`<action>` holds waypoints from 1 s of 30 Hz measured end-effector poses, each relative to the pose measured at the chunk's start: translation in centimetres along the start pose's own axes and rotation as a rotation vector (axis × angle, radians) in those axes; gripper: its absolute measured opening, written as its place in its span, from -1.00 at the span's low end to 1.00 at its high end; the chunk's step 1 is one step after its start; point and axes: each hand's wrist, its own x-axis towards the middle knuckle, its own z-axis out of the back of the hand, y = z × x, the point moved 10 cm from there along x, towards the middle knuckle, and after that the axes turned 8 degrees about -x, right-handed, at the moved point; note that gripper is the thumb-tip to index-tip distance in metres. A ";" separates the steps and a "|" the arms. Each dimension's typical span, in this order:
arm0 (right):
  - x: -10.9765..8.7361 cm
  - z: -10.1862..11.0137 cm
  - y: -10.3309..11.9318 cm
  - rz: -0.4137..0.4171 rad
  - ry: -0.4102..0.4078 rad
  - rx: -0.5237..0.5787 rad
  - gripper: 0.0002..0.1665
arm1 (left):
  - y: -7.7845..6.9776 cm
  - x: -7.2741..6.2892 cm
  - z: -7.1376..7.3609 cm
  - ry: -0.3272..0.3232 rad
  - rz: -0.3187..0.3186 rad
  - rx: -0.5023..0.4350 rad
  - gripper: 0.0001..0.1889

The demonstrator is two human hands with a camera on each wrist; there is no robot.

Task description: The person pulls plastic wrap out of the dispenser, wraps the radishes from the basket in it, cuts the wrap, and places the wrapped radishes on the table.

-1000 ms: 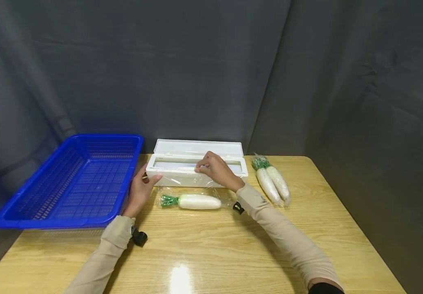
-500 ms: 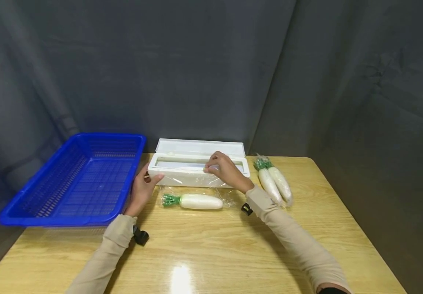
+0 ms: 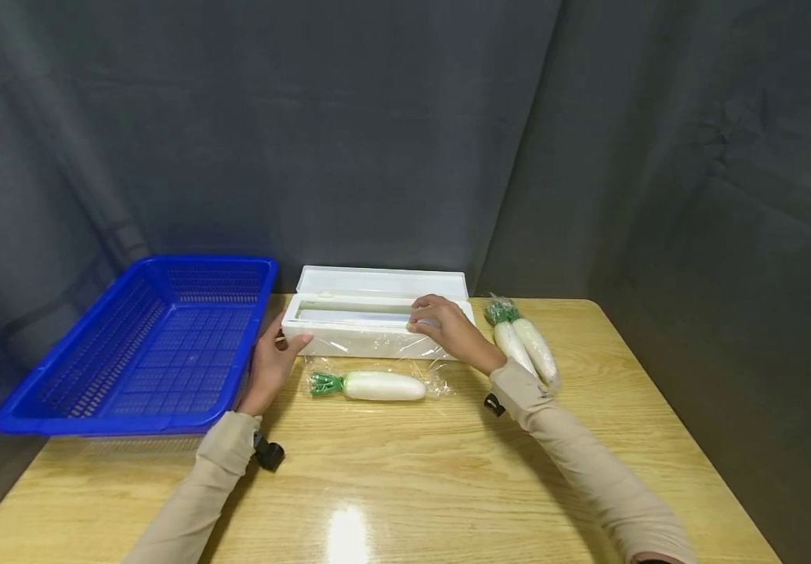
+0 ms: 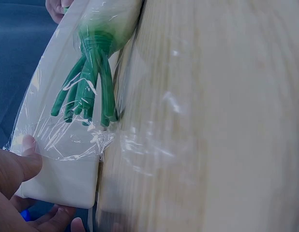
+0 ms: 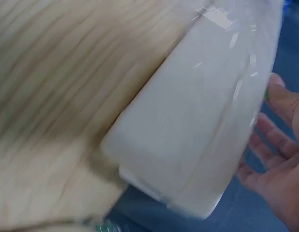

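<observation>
A white cling film dispenser (image 3: pixel 349 342) stands at the back of the table, lid (image 3: pixel 384 283) raised. Its clear film hangs over the front and lies about a white radish (image 3: pixel 384 386) with green stalks (image 4: pixel 89 82). My left hand (image 3: pixel 274 364) grips the dispenser's left end, thumb on the front face and fingers round the far side. At the front rim, right of the middle, my right hand (image 3: pixel 450 333) pinches a small green slide cutter (image 5: pixel 267 94), mostly hidden by the fingers. In the right wrist view the other fingers (image 5: pixel 273 140) are loosely bent.
A blue plastic basket (image 3: pixel 130 427) occupies the left of the wooden table (image 3: pixel 405 486). Two film-wrapped white radishes (image 3: pixel 535 348) lie at the right, beside my right forearm. Dark grey curtains (image 3: pixel 377 141) hang behind the table and at its sides.
My right hand has slid rightward along the dispenser's front rim, from about the middle toward the right end. The left hand keeps its grip, and the radishes lie as before.
</observation>
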 end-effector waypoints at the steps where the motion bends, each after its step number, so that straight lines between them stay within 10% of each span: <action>1: 0.0 0.0 0.1 0.017 -0.002 -0.020 -0.83 | 0.0 0.0 0.0 -0.003 0.000 0.001 -0.38; 13: -1.2 0.8 0.5 0.191 -0.096 -0.124 -0.88 | 0.0 0.0 0.0 0.001 -0.026 0.026 -0.39; 30: -2.9 1.9 -0.8 0.161 -0.108 -0.158 -0.88 | 0.2 0.1 -0.3 0.019 -0.004 0.011 -0.40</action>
